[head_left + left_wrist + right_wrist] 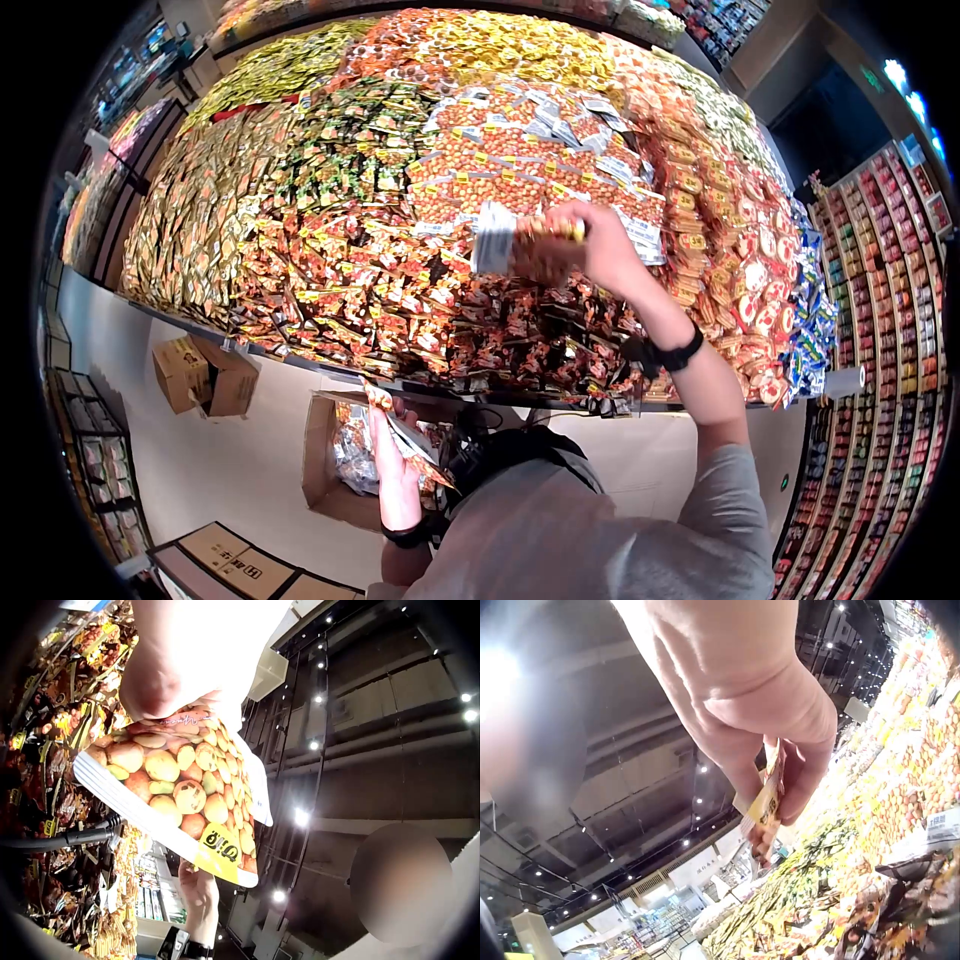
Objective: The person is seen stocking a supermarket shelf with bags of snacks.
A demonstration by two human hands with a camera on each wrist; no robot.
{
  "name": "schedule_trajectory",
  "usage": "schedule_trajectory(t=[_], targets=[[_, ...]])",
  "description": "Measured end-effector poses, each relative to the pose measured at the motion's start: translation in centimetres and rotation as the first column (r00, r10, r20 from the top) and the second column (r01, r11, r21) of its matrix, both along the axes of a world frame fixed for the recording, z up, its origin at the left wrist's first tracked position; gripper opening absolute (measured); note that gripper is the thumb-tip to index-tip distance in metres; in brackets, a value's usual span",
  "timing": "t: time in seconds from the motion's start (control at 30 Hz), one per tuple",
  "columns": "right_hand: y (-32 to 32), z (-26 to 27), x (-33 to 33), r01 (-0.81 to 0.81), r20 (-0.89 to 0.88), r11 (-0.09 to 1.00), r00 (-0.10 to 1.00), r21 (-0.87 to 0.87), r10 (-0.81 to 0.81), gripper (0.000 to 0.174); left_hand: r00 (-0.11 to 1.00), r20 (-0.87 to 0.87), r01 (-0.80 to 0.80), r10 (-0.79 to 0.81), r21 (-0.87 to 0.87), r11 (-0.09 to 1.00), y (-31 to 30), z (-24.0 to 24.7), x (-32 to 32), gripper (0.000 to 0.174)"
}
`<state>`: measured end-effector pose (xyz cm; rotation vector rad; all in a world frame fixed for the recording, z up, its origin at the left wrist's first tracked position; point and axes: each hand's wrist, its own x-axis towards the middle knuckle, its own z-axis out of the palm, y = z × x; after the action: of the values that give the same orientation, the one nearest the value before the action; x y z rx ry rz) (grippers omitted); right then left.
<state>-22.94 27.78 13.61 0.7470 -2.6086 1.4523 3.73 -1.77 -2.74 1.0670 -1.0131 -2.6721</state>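
Observation:
My right hand (pixel 600 245) is raised over the heaped snack packets and pinches a packet (pixel 497 240), blurred in the head view; the right wrist view shows the packet (pixel 763 814) between thumb and fingers. Low in front of the display, my left hand (pixel 395 470) grips packets (pixel 418 455) over an open carton. In the left wrist view the left hand (pixel 180 675) holds a packet (pixel 187 780) printed with round nuts, with a yellow label near its edge. Similar nut-print packets (pixel 500 170) lie in the middle of the heap.
An open carton (pixel 318 460) holding packets stands on the floor below the left hand. Another brown box (pixel 230 385) is to the left, with a low cabinet (pixel 225 555) at the lower left. Tall shelves (pixel 880 330) line the right side.

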Motion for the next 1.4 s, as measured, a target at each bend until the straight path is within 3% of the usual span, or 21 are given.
schedule_trajectory(t=[0.07, 0.13, 0.17, 0.2, 0.27, 0.33, 0.4, 0.43, 0.53, 0.67, 0.8, 0.9, 0.93, 1.0, 1.03, 1.07, 1.13, 1.2, 1.27, 1.33, 1.4], targets=[[-2.6, 0.7, -4.2, -0.033, 0.015, 0.999, 0.999, -0.005, 0.033, 0.039, 0.991, 0.038, -0.129, 0.13, -0.047, 0.991, 0.0, -0.8, 0.6, 0.054], [-5.3, 0.4, -8.2, 0.042, -0.091, 0.984, 0.995, 0.172, -0.027, 0.041, 0.985, 0.063, -0.157, 0.159, -0.028, 0.987, 0.0, -0.3, 1.2, 0.052], [-6.7, 0.7, -9.8, 0.05, -0.016, 0.958, 0.999, 0.281, -0.048, 0.046, 0.982, 0.022, -0.187, 0.188, -0.033, 0.982, -0.1, -1.5, 1.8, 0.05], [-7.7, -0.2, -11.6, 0.011, -0.055, 0.958, 0.998, 0.287, 0.005, 0.049, 0.976, -0.018, -0.217, 0.216, -0.037, 0.975, -0.3, -2.2, 2.2, 0.048], [-10.4, -1.3, -15.0, -0.06, 0.043, 0.888, 0.998, 0.456, 0.045, 0.048, 0.961, 0.012, -0.275, 0.276, -0.059, 0.96, 0.1, -1.2, 2.7, 0.044], [-12.6, -2.8, -15.9, -0.125, -0.055, 0.857, 0.983, 0.5, 0.176, 0.044, 0.936, 0.085, -0.339, 0.342, -0.048, 0.94, 0.2, -0.6, 3.2, 0.039], [-14.2, -4.5, -16.0, -0.152, -0.05, 0.835, 0.977, 0.529, 0.209, 0.04, 0.939, 0.043, -0.34, 0.342, -0.05, 0.939, -0.1, -0.8, 4.1, 0.038], [-14.8, -5.1, -14.9, -0.113, -0.152, 0.796, 0.956, 0.595, 0.25, 0.036, 0.949, 0.008, -0.316, 0.317, -0.021, 0.948, 0.0, 0.0, 4.7, 0.039], [-14.6, -8.6, -15.3, -0.183, -0.228, 0.834, 0.912, 0.521, 0.342, 0.026, 0.958, -0.035, -0.286, 0.286, 0.014, 0.958, -0.1, 0.1, 5.3, 0.042], [-14.0, -10.1, -14.8, -0.145, -0.298, 0.818, 0.884, 0.557, 0.36, 0.017, 0.939, 0.029, -0.34, 0.341, -0.037, 0.94, 0.1, -1.0, 4.4, 0.036], [-13.4, -7.8, -13.5, -0.112, -0.263, 0.821, 0.916, 0.56, 0.304, 0.028, 0.953, -0.027, -0.304, 0.303, -0.07, 0.95, 0.1, 0.0, 2.7, 0.03], [-12.7, -3.1, -13.0, -0.021, -0.25, 0.823, 0.948, 0.568, 0.197, 0.037, 0.982, -0.054, -0.186, 0.184, -0.046, 0.981, 0.1, 2.6, -0.8, 0.041], [-12.7, -3.4, -11.1, -0.074, -0.203, 0.821, 0.953, 0.566, 0.226, 0.037, 0.98, 0.022, -0.198, 0.199, -0.029, 0.98, 1.1, 3.2, 0.6, 0.04], [-12.2, -2.7, -9.8, -0.107, -0.29, 0.838, 0.909, 0.534, 0.301, 0.035, 0.976, -0.024, -0.219, 0.218, -0.025, 0.975, 1.6, 4.2, -0.3, 0.035], [-12.0, 1.8, -5.6, -0.284, -0.131, 0.763, 0.893, 0.581, 0.432, 0.031, 0.973, -0.053, -0.224, 0.224, -0.01, 0.974, 2.1, 5.3, -0.5, 0.032], [-12.2, 2.6, -3.9, -0.372, 0.027, 0.694, 0.891, 0.616, 0.453, 0.028, 0.969, -0.124, -0.213, 0.212, 0.007, 0.977, 2.1, 5.7, -2.1, 0.029], [-11.2, 2.6, -0.4, -0.565, 0.047, 0.734, 0.803, 0.378, 0.594, 0.031, 0.952, -0.281, -0.111, 0.124, 0.064, 0.992, 1.9, 5.4, -2.8, 0.024], [-11.3, 3.0, 1.9, -0.577, 0.168, 0.711, 0.81, 0.402, 0.562, 0.031, 0.933, -0.334, -0.105, 0.132, 0.096, 0.99, 2.2, 5.8, -3.4, 0.025], [-11.5, 4.6, 6.8, -0.717, 0.417, 0.652, 0.685, 0.246, 0.597, 0.035, 0.943, -0.279, -0.182, 0.179, 0.013, 0.983, 3.1, 6.6, -5.4, 0.024], [-11.8, 3.6, 9.5, -0.704, 0.429, 0.682, 0.688, 0.197, 0.586, 0.035, 0.942, -0.312, -0.148, 0.122, -0.063, 0.987, 3.7, 8.3, -6.1, 0.024], [-11.7, 3.0, 10.1, -0.688, 0.463, 0.658, 0.712, 0.306, 0.528, 0.032, 0.956, -0.281, -0.134, 0.084, -0.163, 0.978, 4.4, 9.2, -6.8, 0.022]])
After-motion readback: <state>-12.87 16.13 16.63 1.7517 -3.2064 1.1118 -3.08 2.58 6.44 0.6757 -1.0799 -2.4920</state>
